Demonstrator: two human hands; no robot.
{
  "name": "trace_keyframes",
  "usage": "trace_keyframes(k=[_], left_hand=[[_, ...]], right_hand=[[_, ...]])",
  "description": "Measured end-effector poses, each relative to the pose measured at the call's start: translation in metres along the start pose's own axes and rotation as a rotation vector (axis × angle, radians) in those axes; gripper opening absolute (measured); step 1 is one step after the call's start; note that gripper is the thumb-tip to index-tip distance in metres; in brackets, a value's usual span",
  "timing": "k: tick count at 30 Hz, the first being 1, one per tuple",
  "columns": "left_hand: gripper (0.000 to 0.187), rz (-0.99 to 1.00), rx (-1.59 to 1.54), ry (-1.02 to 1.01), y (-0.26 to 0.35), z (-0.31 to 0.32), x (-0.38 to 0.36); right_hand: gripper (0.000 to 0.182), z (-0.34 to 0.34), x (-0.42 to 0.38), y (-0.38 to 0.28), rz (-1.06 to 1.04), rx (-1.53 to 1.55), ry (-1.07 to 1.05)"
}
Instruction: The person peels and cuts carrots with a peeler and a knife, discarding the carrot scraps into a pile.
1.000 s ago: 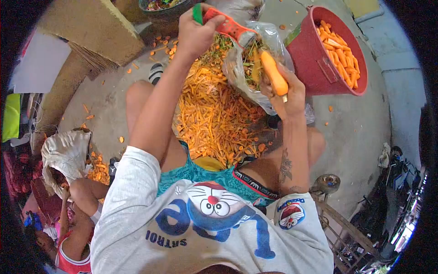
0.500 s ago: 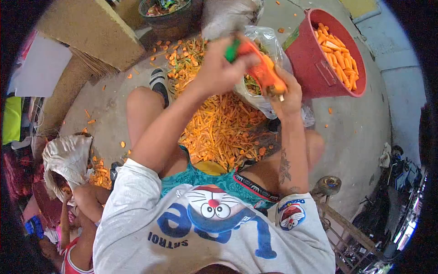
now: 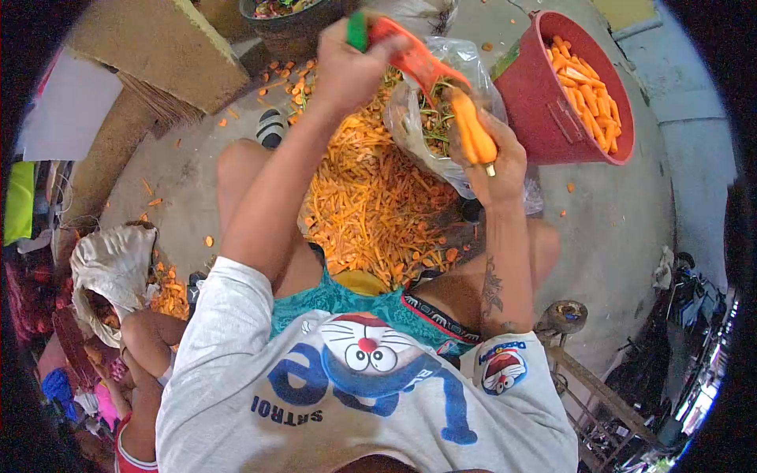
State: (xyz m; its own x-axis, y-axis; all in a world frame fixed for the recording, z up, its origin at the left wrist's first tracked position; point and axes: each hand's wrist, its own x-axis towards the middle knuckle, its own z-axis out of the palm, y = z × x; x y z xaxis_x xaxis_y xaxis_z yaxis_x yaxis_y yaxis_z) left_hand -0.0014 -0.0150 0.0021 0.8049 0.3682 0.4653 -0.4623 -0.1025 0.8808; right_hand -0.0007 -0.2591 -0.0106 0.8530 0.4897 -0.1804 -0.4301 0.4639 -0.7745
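Note:
My left hand (image 3: 347,75) grips a peeler (image 3: 410,55) with a green end and a wide red-orange body, raised over the plastic bag. In my right hand (image 3: 509,162) lies a carrot (image 3: 473,134), bright orange on most of its side and brownish at the far end. Its pale tip points toward me. The peeler's lower end hangs close to the brownish end of the carrot. Beneath both hands, a clear plastic bag (image 3: 493,75) holds green and orange trimmings. A broad heap of orange peelings (image 3: 363,213) covers the floor between my legs.
A red bucket (image 3: 524,106) of peeled carrots (image 3: 587,94) leans at the right. A dark tub (image 3: 288,31) of scraps stands at the back. At left, another person's bent leg (image 3: 150,335) is beside a whitish sack (image 3: 114,260). A metal frame (image 3: 599,386) stands at lower right.
My left hand has moved left and up, drawing the peeler off the carrot. More of the carrot's orange side now shows in my right hand, which stays nearly in place.

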Motion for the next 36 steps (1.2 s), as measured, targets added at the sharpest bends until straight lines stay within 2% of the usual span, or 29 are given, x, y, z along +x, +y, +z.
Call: trace_keyframes(k=[1,3,4,5,7,8,9,11,13,15,16,17,18,19,20,22,23,24,25,28,29,30,31,32,33,35,36], left_hand=[[0.016,0.007,0.003,-0.002,-0.001,-0.004,-0.001],[0.016,-0.118,0.117,0.032,-0.002,-0.008,-0.002],[0.016,0.002,0.046,0.006,0.009,0.006,-0.014],[0.016,0.002,0.045,0.004,0.02,0.012,-0.024],[0.016,0.173,0.184,-0.2,0.036,0.018,-0.035],[0.017,0.203,0.176,-0.065,0.013,0.015,-0.026],[0.017,0.192,0.178,-0.062,0.005,0.007,-0.015],[0.019,0.05,0.148,0.114,0.002,-0.017,0.01],[0.023,0.008,0.218,0.116,0.01,-0.021,0.012],[0.024,0.09,0.602,-0.076,0.016,-0.009,-0.008],[0.026,0.079,0.664,-0.233,0.017,-0.003,-0.017],[0.026,0.075,0.661,-0.233,0.016,0.003,-0.023],[0.025,0.037,0.661,-0.362,0.017,0.008,-0.029],[0.024,-0.003,0.66,-0.49,0.019,0.013,-0.035],[0.024,-0.007,0.66,-0.49,0.023,0.016,-0.039],[0.025,-0.008,0.713,-0.617,0.037,0.02,-0.04],[0.025,-0.008,0.711,-0.619,0.02,0.018,-0.038],[0.026,-0.152,0.819,-0.75,-0.009,0.012,-0.034],[0.027,-0.295,0.927,-0.873,-0.025,0.006,-0.03],[0.028,-0.247,0.895,-0.757,-0.014,0.0,-0.027],[0.029,-0.2,0.825,-0.734,-0.009,-0.001,-0.027],[0.029,-0.195,0.828,-0.752,-0.005,-0.001,-0.026],[0.028,-0.185,0.803,-0.632,0.0,0.0,-0.025],[0.028,-0.18,0.773,-0.504,0.005,0.001,-0.025],[0.028,-0.18,0.771,-0.501,0.009,0.003,-0.026],[0.026,-0.022,0.677,-0.358,0.019,0.01,-0.029],[0.025,-0.021,0.666,-0.383,0.023,0.014,-0.03]], right_hand=[[0.044,-0.003,0.004,-0.003,0.045,0.046,-0.293],[0.041,0.0,0.003,-0.008,0.078,0.056,-0.23],[0.042,0.005,0.002,-0.008,0.032,-0.043,-0.097],[0.043,0.008,0.001,-0.008,-0.009,-0.142,0.041],[0.042,0.02,0.003,-0.003,-0.048,-0.156,0.111],[0.041,0.022,0.0,0.0,-0.083,-0.168,0.181],[0.041,0.02,-0.006,-0.002,-0.072,-0.169,0.184],[0.041,0.018,-0.012,-0.012,0.025,-0.22,0.006],[0.036,0.013,-0.006,-0.012,-0.02,-0.104,-0.049],[0.035,0.003,-0.001,-0.009,-0.259,-0.518,0.114],[0.035,0.009,-0.002,-0.01,-0.259,-0.52,0.116],[0.033,0.016,-0.004,-0.01,-0.364,-0.705,0.143],[0.032,0.023,-0.007,-0.009,-0.465,-0.889,0.167],[0.032,0.026,-0.009,-0.008,-0.456,-0.891,0.165],[0.03,0.029,-0.01,-0.008,-0.471,-0.925,0.171],[0.028,0.026,-0.01,-0.007,-0.491,-0.958,0.182],[0.027,0.016,-0.008,-0.004,-0.594,-0.907,0.115],[0.027,0.011,-0.007,-0.002,-0.697,-0.852,0.044],[0.027,0.01,-0.006,-0.001,-0.704,-0.852,0.037],[0.021,0.023,-0.005,-0.01,-0.497,-0.393,0.152],[0.021,0.016,-0.003,-0.01,-0.498,-0.382,0.164],[0.019,0.009,0.002,-0.014,-0.421,-0.225,0.125],[0.017,0.004,0.004,-0.017,-0.344,-0.073,0.078],[0.017,0.0,0.002,-0.02,-0.277,-0.097,0.051],[0.017,0.001,0.002,-0.018,-0.276,-0.1,0.049],[0.019,0.003,0.005,-0.008,-0.26,-0.085,0.149],[0.02,0.003,0.007,-0.005,-0.244,-0.09,0.148]])
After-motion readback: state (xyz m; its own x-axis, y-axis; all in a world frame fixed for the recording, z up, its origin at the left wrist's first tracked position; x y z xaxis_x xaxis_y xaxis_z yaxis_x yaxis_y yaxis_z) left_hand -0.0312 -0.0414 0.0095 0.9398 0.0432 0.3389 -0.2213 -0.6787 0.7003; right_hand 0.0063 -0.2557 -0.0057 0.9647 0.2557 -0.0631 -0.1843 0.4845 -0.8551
